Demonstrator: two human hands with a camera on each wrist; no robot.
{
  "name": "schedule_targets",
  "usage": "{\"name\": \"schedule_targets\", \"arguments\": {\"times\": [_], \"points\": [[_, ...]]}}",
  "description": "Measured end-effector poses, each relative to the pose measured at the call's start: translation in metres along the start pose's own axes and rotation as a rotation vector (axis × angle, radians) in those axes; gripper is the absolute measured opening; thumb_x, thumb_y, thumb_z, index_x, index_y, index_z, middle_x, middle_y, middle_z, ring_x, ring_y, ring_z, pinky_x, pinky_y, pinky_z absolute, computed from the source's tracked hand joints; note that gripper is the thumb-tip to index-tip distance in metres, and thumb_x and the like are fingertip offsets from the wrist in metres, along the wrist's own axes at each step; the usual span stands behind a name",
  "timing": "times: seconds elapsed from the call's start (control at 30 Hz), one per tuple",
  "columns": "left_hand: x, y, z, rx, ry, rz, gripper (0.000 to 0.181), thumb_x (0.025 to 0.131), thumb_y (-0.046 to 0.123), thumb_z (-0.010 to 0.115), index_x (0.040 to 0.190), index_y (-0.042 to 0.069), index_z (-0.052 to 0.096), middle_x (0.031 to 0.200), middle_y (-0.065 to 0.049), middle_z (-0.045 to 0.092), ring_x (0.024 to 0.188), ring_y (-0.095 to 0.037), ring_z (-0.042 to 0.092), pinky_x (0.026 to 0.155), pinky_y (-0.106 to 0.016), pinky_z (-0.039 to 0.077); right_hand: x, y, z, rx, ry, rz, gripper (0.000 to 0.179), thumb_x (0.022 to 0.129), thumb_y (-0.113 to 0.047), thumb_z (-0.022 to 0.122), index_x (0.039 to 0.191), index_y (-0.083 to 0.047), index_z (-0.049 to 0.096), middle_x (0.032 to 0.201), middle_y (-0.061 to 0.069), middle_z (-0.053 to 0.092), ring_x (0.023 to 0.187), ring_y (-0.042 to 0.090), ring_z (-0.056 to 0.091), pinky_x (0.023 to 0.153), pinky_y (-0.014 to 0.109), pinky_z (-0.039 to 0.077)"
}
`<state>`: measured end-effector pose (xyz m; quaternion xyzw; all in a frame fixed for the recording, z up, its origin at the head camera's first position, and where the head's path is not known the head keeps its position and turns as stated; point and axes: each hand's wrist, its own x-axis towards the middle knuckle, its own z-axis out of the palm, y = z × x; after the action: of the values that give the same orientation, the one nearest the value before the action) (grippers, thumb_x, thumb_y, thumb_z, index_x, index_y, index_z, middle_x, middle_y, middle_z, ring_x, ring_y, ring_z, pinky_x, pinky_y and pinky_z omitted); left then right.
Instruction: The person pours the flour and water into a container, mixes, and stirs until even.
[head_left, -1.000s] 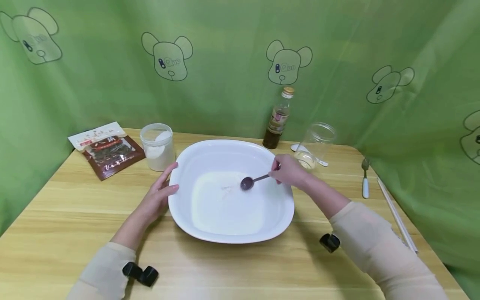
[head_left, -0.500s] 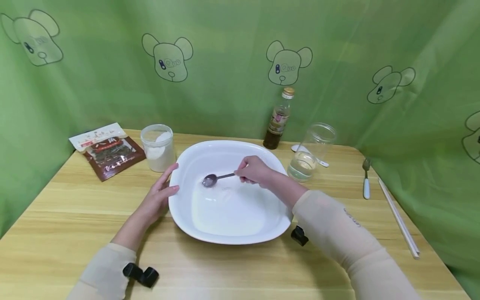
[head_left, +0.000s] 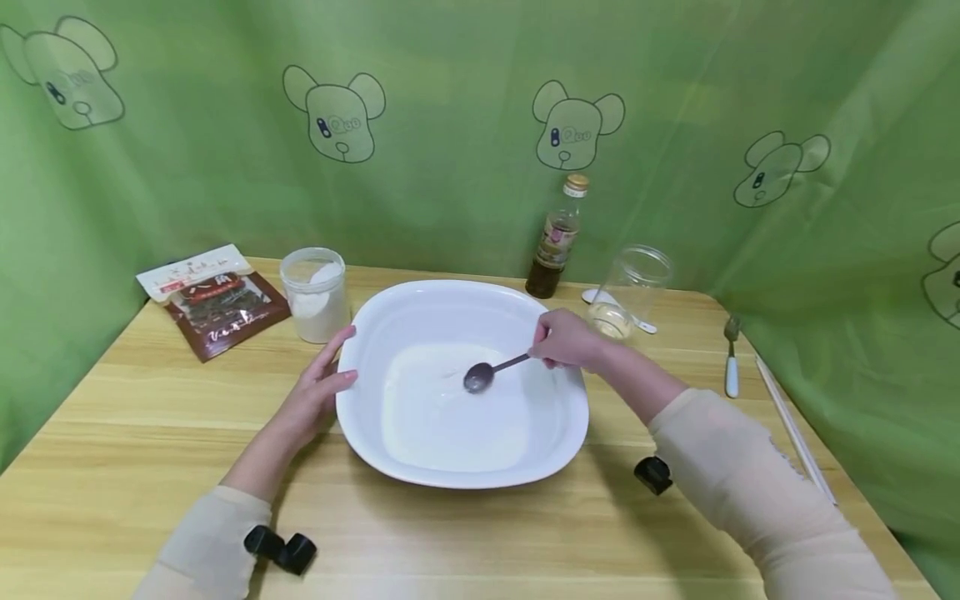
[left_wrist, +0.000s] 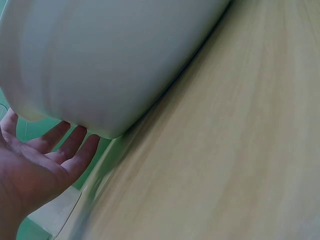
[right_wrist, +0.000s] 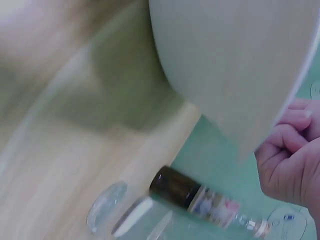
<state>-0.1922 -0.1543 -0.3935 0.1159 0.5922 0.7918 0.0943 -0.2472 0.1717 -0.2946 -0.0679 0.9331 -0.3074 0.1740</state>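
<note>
A large white oval basin [head_left: 457,473] stands in the middle of the wooden table. The left hand [head_left: 311,396] rests against its left side, thumb at the rim. In the left wrist view, the extended fingers [left_wrist: 75,142] touch the outer wall. The right hand [head_left: 566,337] pinches the handle of a dark brown spoon [head_left: 478,377] over the basin's right part. The spoon's bowl is low inside the basin, where a faint whitish trace shows near it. In the right wrist view the curled right hand [right_wrist: 295,150] appears beyond the rim; the basin wall hides the spoon.
Left of the basin are a jar of white granules [head_left: 318,304] and a brown spice packet [head_left: 217,304]. Behind it stands a dark sauce bottle [head_left: 553,246]. To the right are a clear jar [head_left: 626,287], a white spoon [head_left: 645,326], a fork [head_left: 731,358] and chopsticks [head_left: 795,433].
The right hand has swept the spoon left across the basin and then back right, slightly nearer the front. The left hand and the basin have stayed in place.
</note>
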Motion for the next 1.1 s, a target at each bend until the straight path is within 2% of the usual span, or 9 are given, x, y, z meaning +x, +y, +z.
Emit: {"name": "schedule_targets", "arguments": {"times": [0.1, 0.17, 0.3, 0.43, 0.53, 0.67, 0.8, 0.93, 1.1], "points": [[0.0, -0.001, 0.0, -0.012, 0.0, 0.003, 0.065, 0.082, 0.005, 0.046, 0.139, 0.016, 0.017, 0.131, -0.022, 0.025, 0.101, -0.023, 0.047, 0.079, -0.035, 0.046, 0.003, 0.005, -0.009, -0.01, 0.08, 0.0, 0.009, 0.076, -0.002, 0.056, 0.072, 0.001, 0.049, 0.054, 0.006, 0.051, 0.045, 0.011, 0.04, 0.039, 0.019, 0.03], [0.001, -0.001, 0.0, -0.015, -0.002, 0.006, 0.065, 0.082, 0.005, 0.045, 0.139, 0.016, 0.017, 0.131, -0.023, 0.025, 0.101, -0.024, 0.047, 0.079, -0.035, 0.046, 0.01, 0.006, -0.009, 0.025, 0.115, 0.011, 0.01, 0.077, -0.003, 0.056, 0.072, 0.001, 0.049, 0.053, 0.006, 0.051, 0.044, 0.011, 0.039, 0.038, 0.019, 0.03], [0.001, -0.002, 0.0, -0.021, -0.01, 0.009, 0.064, 0.082, 0.003, 0.044, 0.139, 0.015, 0.017, 0.131, -0.024, 0.025, 0.103, -0.027, 0.046, 0.079, -0.035, 0.046, 0.025, -0.001, 0.004, 0.133, 0.103, 0.043, 0.011, 0.079, -0.005, 0.056, 0.075, 0.001, 0.048, 0.054, 0.005, 0.051, 0.042, 0.009, 0.037, 0.036, 0.018, 0.029], [0.001, -0.003, 0.0, -0.03, -0.013, 0.009, 0.064, 0.082, 0.003, 0.044, 0.139, 0.015, 0.017, 0.132, -0.024, 0.024, 0.105, -0.031, 0.044, 0.08, -0.036, 0.045, 0.034, -0.019, 0.029, 0.275, 0.027, 0.046, 0.011, 0.079, -0.003, 0.056, 0.076, 0.001, 0.047, 0.053, 0.006, 0.05, 0.038, 0.008, 0.033, 0.034, 0.016, 0.024], [0.001, -0.003, 0.0, -0.025, -0.009, 0.01, 0.064, 0.082, 0.003, 0.044, 0.139, 0.015, 0.017, 0.134, -0.022, 0.022, 0.107, -0.028, 0.044, 0.081, -0.036, 0.045, 0.032, -0.035, 0.044, 0.309, -0.058, 0.027, 0.012, 0.08, -0.004, 0.057, 0.075, 0.0, 0.047, 0.052, 0.006, 0.049, 0.037, 0.008, 0.032, 0.033, 0.016, 0.023], [0.001, -0.001, -0.001, -0.013, -0.006, 0.013, 0.064, 0.082, 0.005, 0.045, 0.139, 0.016, 0.017, 0.135, -0.021, 0.021, 0.105, -0.022, 0.045, 0.082, -0.034, 0.044, 0.019, -0.044, 0.052, 0.25, -0.201, 0.01, 0.012, 0.079, -0.005, 0.058, 0.074, -0.001, 0.048, 0.051, 0.006, 0.048, 0.038, 0.009, 0.031, 0.034, 0.017, 0.022], [0.001, -0.001, -0.001, -0.016, -0.007, 0.016, 0.064, 0.082, 0.005, 0.045, 0.139, 0.015, 0.017, 0.134, -0.022, 0.022, 0.102, -0.02, 0.047, 0.081, -0.034, 0.045, 0.001, -0.031, 0.039, 0.121, -0.277, -0.021, 0.012, 0.078, -0.006, 0.059, 0.073, -0.002, 0.049, 0.051, 0.005, 0.047, 0.038, 0.009, 0.032, 0.035, 0.017, 0.023], [0.001, -0.001, -0.001, -0.023, -0.014, 0.015, 0.064, 0.082, 0.004, 0.044, 0.139, 0.015, 0.016, 0.133, -0.023, 0.023, 0.104, -0.026, 0.046, 0.081, -0.036, 0.045, -0.011, -0.008, 0.007, -0.023, -0.208, -0.059, 0.01, 0.075, -0.006, 0.059, 0.074, -0.002, 0.05, 0.053, 0.005, 0.049, 0.042, 0.009, 0.037, 0.038, 0.017, 0.028], [0.001, -0.001, 0.0, -0.028, -0.012, 0.013, 0.064, 0.082, 0.004, 0.045, 0.139, 0.015, 0.016, 0.133, -0.022, 0.023, 0.108, -0.032, 0.041, 0.083, -0.037, 0.043, -0.006, 0.009, -0.017, -0.065, -0.012, -0.03, 0.01, 0.077, -0.004, 0.057, 0.072, 0.0, 0.05, 0.052, 0.005, 0.05, 0.042, 0.01, 0.037, 0.038, 0.019, 0.028]]}}
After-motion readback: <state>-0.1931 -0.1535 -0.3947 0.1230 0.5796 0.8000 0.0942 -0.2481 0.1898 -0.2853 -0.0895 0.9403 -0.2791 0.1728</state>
